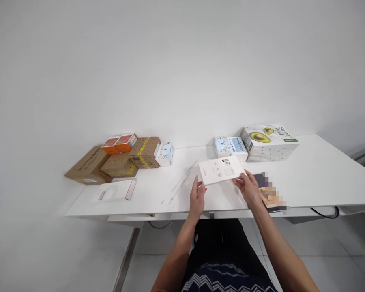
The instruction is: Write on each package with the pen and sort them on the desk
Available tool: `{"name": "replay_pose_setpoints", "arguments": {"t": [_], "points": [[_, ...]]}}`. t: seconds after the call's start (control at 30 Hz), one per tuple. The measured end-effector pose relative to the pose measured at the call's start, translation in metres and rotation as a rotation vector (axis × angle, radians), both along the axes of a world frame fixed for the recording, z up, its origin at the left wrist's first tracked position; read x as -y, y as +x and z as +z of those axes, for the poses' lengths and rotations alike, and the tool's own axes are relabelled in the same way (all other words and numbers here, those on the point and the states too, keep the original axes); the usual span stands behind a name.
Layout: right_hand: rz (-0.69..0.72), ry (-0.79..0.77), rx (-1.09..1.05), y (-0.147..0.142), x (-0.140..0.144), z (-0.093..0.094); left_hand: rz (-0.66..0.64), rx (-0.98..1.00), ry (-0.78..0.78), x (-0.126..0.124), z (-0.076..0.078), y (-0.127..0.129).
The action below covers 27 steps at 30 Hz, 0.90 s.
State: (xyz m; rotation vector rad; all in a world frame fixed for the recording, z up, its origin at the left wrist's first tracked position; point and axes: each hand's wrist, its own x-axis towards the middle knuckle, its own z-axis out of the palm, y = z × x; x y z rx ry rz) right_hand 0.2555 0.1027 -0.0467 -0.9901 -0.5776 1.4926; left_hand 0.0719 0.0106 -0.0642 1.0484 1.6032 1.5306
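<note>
A white book [214,170] is held tilted above the table, a cover with small print and a barcode facing up. My right hand [249,188] grips its lower right corner, thumb on top and fingers beneath. Beside the lower left corner is my left hand [197,198], its fingers apart and slightly curled; I cannot tell whether a fingertip touches the book. To the right of my right hand lies a dark book or magazine [266,190], partly pixelated and partly covered by that hand.
On the white table [322,174], another white book [115,191] lies at left. Behind it stand brown cartons [146,152], an orange box [120,144] and a small white-blue box [166,154]. Blue-white boxes [231,147] adjoin an avocado-print box [270,142] near the wall.
</note>
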Motion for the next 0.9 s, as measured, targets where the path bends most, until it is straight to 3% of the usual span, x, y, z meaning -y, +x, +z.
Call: {"name": "replay_pose_setpoints", "arguments": {"t": [0.1, 0.2, 0.3, 0.4, 0.5, 0.6, 0.67, 0.77, 0.83, 0.9], "points": [[-0.105, 0.041, -0.061, 0.000, -0.027, 0.008, 0.045, -0.073, 0.021, 0.011, -0.005, -0.010], [-0.166, 0.065, -0.073, 0.000, -0.060, 0.016, 0.166, -0.242, -0.016, 0.030, -0.010, -0.035], [-0.209, 0.053, -0.067, -0.002, -0.092, 0.020, 0.337, -0.534, -0.073, 0.050, -0.011, -0.078], [-0.220, 0.068, -0.026, -0.004, -0.109, 0.017, 0.520, -0.642, -0.098, 0.065, -0.004, -0.137], [-0.175, 0.115, 0.028, -0.004, -0.101, 0.011, 0.704, -0.699, -0.141, 0.077, 0.006, -0.208], [-0.115, 0.121, 0.001, 0.000, -0.074, 0.006, 0.967, -0.771, -0.318, 0.086, 0.014, -0.273], [-0.071, 0.101, -0.044, 0.004, -0.051, 0.003, 0.988, -0.699, -0.463, 0.088, 0.017, -0.300], [-0.017, 0.063, -0.080, 0.007, -0.022, -0.002, 0.882, -0.714, -0.610, 0.082, 0.016, -0.297], [0.005, 0.036, -0.073, 0.005, -0.007, -0.007, 0.794, -0.809, -0.642, 0.072, 0.010, -0.263], [0.047, 0.007, -0.042, -0.003, 0.005, -0.013, 0.675, -0.989, -0.595, 0.060, -0.001, -0.207]]}}
